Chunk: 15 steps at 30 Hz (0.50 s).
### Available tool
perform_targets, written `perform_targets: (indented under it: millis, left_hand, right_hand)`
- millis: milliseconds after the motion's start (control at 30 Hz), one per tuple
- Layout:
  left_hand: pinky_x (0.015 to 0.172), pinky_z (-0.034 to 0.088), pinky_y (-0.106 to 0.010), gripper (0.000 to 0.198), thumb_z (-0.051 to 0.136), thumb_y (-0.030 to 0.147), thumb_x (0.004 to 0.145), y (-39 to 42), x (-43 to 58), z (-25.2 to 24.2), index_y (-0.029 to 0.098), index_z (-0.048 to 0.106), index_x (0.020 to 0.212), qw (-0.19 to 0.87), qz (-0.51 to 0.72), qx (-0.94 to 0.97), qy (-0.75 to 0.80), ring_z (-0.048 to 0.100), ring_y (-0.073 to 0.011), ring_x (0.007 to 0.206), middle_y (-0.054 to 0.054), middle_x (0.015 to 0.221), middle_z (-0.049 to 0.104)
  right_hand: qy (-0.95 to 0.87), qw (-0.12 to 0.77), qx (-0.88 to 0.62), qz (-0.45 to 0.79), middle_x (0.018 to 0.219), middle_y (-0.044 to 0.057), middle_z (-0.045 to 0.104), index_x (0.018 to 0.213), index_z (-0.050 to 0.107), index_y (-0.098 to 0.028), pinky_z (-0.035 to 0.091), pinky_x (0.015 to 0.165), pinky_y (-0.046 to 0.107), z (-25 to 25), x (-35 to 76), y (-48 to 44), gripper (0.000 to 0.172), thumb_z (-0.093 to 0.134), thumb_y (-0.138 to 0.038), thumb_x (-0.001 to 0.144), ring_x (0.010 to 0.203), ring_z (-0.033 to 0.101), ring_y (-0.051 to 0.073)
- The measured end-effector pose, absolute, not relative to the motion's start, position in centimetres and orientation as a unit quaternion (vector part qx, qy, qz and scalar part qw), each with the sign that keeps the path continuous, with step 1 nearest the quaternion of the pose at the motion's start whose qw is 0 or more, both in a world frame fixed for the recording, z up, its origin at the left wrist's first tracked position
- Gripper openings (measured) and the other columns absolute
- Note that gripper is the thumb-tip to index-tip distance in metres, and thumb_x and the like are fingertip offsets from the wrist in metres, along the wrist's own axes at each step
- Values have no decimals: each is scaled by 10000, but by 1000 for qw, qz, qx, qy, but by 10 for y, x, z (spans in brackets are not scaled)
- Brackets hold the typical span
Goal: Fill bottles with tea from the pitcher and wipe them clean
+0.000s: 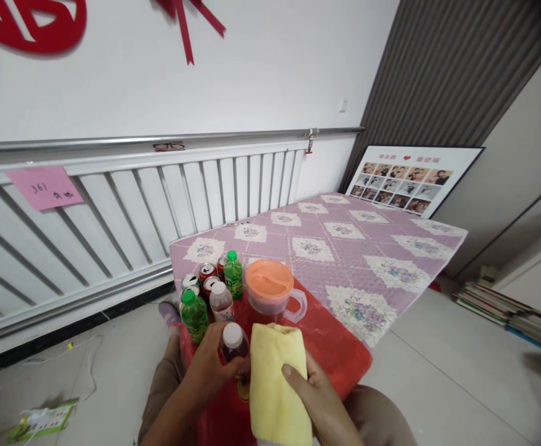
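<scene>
My left hand (210,365) is wrapped round a small bottle with a white cap (234,347), held upright over a red surface (340,353). My right hand (319,399) grips a folded yellow cloth (275,384), thumb on top, pressed against the bottle's right side. Just beyond stand a clear pitcher with an orange lid (270,288), two green bottles (194,314) (233,274), another white-capped bottle (221,300) and several drink cans (208,272).
The red surface lies on a table with a purple flowered cover (367,248). A white radiator (112,210) lines the wall with a pink note (45,186). A photo board (405,179) leans at the back right. Books (512,313) lie on the floor.
</scene>
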State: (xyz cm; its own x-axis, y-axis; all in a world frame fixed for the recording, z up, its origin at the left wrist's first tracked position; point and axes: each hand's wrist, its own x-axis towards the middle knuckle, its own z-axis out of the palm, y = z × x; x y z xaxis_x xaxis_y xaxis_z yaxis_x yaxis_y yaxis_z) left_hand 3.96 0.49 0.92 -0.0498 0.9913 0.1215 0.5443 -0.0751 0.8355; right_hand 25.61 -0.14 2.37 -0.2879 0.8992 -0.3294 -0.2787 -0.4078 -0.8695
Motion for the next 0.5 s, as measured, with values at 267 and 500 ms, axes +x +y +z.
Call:
perform_targets:
  millis: [267, 500]
  left_hand:
    - [909, 487, -340, 594, 600, 64, 634, 3, 25, 29, 194, 478, 1200, 409, 322, 655, 548, 587, -221, 1038, -53, 1141, 622]
    - [1043, 416, -379, 626, 578, 43, 622, 5, 21, 30, 194, 479, 1222, 421, 305, 665, 536, 536, -246, 1175, -64, 1267, 588]
  right_hand:
    - [-378, 416, -418, 714, 950, 100, 744, 1116, 586, -177, 550, 730, 433, 17, 230, 16, 458, 680, -437, 751, 759, 711, 269]
    - [-629, 351, -501, 480, 1130, 99, 701, 1126, 637, -165, 440, 1000, 422, -17, 240, 32, 386, 523, -280, 776, 1107, 621, 268]
